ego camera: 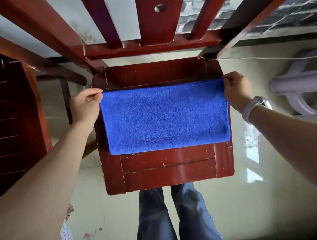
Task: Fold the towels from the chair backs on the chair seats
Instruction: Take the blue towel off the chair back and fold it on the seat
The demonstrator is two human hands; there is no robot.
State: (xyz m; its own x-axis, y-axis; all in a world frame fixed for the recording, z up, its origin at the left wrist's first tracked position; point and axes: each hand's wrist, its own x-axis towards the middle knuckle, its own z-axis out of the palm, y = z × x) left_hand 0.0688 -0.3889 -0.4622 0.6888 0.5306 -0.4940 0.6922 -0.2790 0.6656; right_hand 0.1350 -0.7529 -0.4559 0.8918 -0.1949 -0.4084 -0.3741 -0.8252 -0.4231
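Observation:
A blue towel (165,117) lies flat across the red-brown wooden chair seat (169,168), folded into a wide rectangle with its fold along the near edge. My left hand (85,105) pinches the towel's far left corner. My right hand (236,90), with a white band on the wrist, pinches the far right corner. Both corners sit low over the seat, just in front of the chair back (151,42), whose slats rise at the top of the view with no towel on them.
A second dark wooden chair (6,121) stands close on the left. A white plastic object (302,88) lies on the tiled floor at the right. My legs in blue trousers (174,220) stand right at the seat's front edge. Scraps of litter lie at bottom left.

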